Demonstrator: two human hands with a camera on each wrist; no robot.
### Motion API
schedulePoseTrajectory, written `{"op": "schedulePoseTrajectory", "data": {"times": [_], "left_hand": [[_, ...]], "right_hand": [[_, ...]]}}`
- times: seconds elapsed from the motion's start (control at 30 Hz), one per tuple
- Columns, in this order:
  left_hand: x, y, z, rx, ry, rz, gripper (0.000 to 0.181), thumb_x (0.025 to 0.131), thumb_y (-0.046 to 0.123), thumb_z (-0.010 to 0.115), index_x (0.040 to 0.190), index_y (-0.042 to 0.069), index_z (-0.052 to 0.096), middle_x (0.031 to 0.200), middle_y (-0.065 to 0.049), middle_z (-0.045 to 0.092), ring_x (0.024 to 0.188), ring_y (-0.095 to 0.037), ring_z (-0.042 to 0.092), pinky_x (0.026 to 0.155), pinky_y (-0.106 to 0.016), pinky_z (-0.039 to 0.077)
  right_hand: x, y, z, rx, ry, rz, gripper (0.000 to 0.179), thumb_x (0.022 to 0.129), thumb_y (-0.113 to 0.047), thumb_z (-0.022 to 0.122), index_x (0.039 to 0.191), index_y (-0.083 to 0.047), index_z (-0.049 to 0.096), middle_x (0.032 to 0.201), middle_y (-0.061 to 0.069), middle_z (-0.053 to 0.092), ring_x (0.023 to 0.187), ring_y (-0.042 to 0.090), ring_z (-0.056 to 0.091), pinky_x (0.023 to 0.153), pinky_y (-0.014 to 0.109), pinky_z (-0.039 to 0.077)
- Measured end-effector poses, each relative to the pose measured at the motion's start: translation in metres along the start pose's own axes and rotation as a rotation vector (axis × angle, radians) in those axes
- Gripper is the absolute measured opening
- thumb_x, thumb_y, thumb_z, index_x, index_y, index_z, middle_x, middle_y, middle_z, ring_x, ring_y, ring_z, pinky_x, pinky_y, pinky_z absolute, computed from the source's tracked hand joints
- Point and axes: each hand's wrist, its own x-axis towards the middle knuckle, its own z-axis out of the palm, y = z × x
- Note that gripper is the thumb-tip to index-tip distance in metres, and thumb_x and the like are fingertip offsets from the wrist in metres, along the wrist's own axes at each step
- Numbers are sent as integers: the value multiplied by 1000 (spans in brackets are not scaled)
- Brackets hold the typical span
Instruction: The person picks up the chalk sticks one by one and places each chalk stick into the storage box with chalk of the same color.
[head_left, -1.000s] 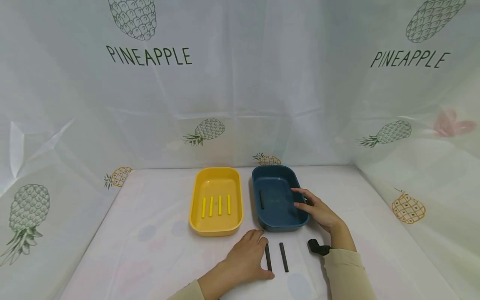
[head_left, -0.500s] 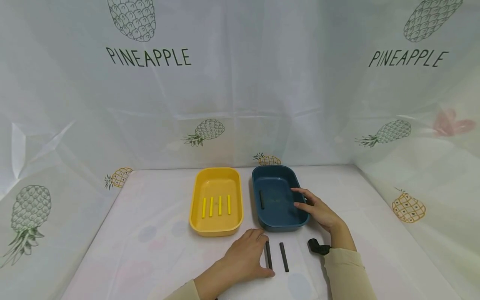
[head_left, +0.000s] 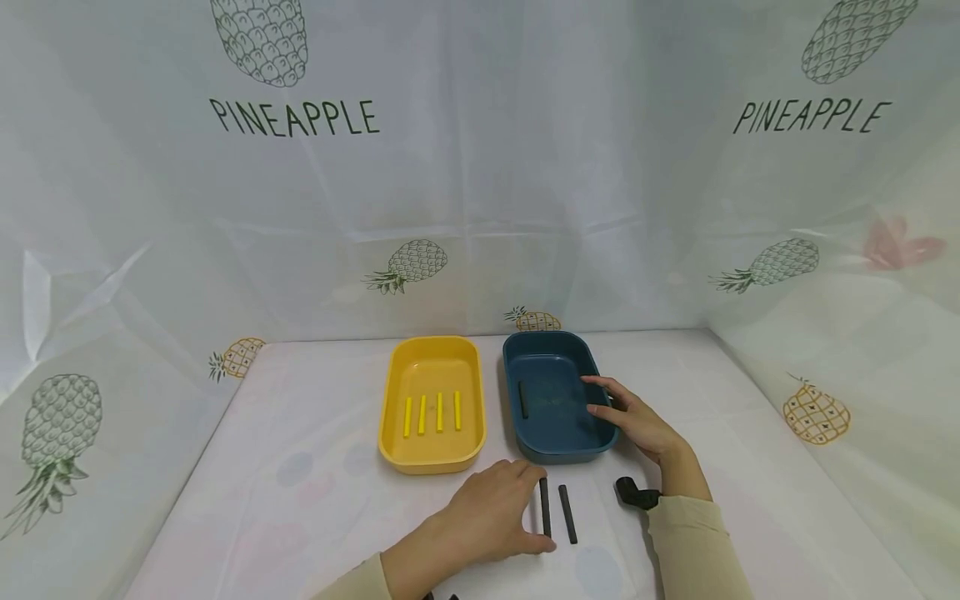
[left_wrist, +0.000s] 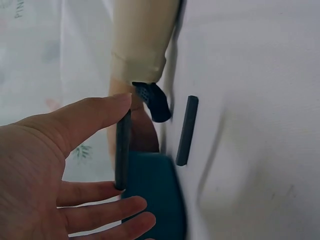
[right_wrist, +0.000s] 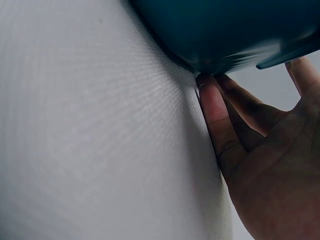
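My left hand (head_left: pixel 498 510) pinches a short dark stick (head_left: pixel 545 507) by its two ends, between thumb and a fingertip. In the left wrist view the stick (left_wrist: pixel 122 150) appears raised off the cloth, with the other fingers spread beyond it. A second dark stick (head_left: pixel 567 514) lies on the table just to its right. My right hand (head_left: pixel 641 421) holds the right wall of a dark blue tray (head_left: pixel 558 457), thumb and a finger over the rim. In the right wrist view several fingers (right_wrist: pixel 216 107) press against the tray's outer side. One dark stick (head_left: pixel 523 400) lies inside the tray.
Left of the blue tray stands a yellow tray (head_left: pixel 431 467) with several yellow sticks (head_left: pixel 439 412) lying side by side. A white cloth (head_left: pixel 300 517) covers the table, and a pineapple-printed sheet (head_left: pixel 480 183) hangs behind. A black strap-like device (head_left: pixel 636 493) sits at my right wrist.
The left hand has shifted slightly right, and the dark stick between its fingers has moved right and up with it, closer to the second stick. The right hand and both trays stay put.
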Motion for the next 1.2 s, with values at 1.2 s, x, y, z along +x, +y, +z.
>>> {"op": "schedulePoseTrajectory", "data": {"times": [1.2], "left_hand": [[60, -17, -51, 22, 192, 19, 83, 86, 64, 76, 148, 15, 53, 150, -4, 58, 129, -23, 60, 105, -41, 57]], "right_hand": [[3, 4, -3, 22, -13, 2, 63, 98, -38, 71, 155, -32, 45, 175, 10, 12, 161, 43, 5, 125, 72, 15]]}}
